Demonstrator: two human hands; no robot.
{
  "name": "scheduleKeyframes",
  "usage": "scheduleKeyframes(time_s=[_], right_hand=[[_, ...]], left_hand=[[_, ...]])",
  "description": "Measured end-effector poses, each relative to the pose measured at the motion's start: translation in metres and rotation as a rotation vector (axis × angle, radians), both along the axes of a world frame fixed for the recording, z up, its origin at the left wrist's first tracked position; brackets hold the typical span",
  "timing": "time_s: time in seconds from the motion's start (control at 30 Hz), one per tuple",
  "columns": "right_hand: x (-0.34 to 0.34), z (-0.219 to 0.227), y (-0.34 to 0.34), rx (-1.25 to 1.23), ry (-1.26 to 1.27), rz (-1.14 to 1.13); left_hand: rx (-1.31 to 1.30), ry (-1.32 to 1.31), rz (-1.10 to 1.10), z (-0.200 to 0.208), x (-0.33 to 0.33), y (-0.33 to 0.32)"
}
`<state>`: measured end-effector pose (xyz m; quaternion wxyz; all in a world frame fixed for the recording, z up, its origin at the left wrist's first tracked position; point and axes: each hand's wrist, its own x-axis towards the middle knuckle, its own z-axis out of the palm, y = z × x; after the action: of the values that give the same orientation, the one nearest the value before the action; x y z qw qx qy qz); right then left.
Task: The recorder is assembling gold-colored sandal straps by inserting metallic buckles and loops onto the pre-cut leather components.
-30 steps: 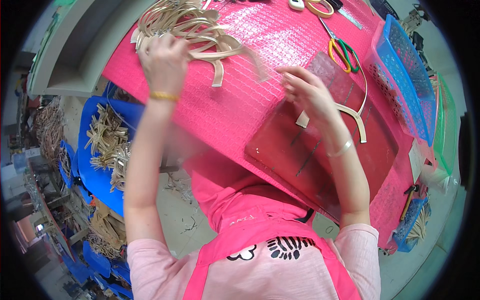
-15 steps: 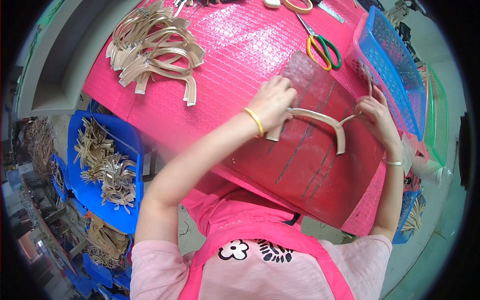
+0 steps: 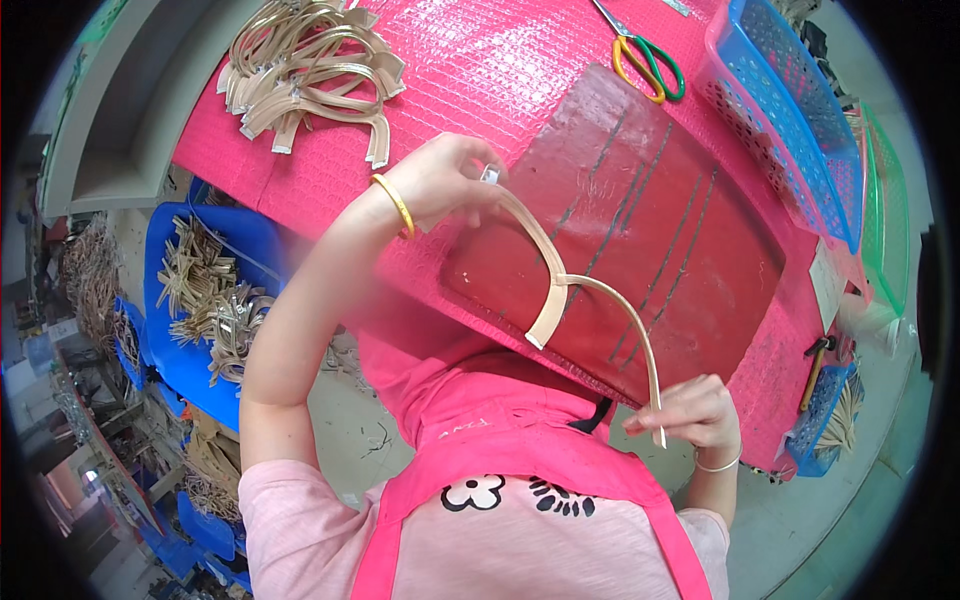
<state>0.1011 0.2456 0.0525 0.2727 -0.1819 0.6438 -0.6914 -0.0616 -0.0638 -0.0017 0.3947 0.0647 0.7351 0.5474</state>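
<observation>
My left hand [image 3: 440, 185], a yellow band on its wrist, is closed on one end of a beige sandal strap [image 3: 541, 243], beside a small silver buckle [image 3: 489, 175]. The strap curves down and to the right, with a broad pale-tipped end hanging free. From it a thin strip arcs over to my right hand [image 3: 700, 412], whose fingers pinch it close to its tip. Both hands hold the strap raised over a dark red board [image 3: 720, 255] marked with several black lines.
A pile of similar straps [image 3: 310, 75] lies at the far left of the pink table cover [image 3: 480, 60]. Scissors [image 3: 650, 68] with yellow and green handles lie beyond the board. A blue basket [image 3: 790, 110] stands at right; a blue chair [image 3: 170, 320] holding more straps is at left.
My left hand has moved left with the strap, lifting it off the board's middle. My right hand has come down toward me, drawing out the thin strip. The view has shifted slightly.
</observation>
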Motion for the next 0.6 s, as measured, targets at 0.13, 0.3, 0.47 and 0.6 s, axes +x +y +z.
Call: scheduleKeyframes(time_s=[0.13, 0.3, 0.47, 0.6], right_hand=[[-0.027, 0.010, -0.022, 0.656, 0.839, -0.127], [-0.051, -0.001, -0.065, 0.151, 0.039, -0.369], [-0.086, -0.031, -0.109, 0.006, -0.315, -0.270], [-0.092, -0.044, -0.123, -0.130, -0.346, -0.283]], left_hand=[[0.031, 0.101, 0.059, 0.014, 0.011, 0.011], [0.072, 0.161, 0.254, 0.007, 0.026, 0.016], [0.208, 0.118, 0.342, 0.001, 0.045, 0.021], [0.456, -0.062, 0.469, 0.003, 0.057, 0.022]])
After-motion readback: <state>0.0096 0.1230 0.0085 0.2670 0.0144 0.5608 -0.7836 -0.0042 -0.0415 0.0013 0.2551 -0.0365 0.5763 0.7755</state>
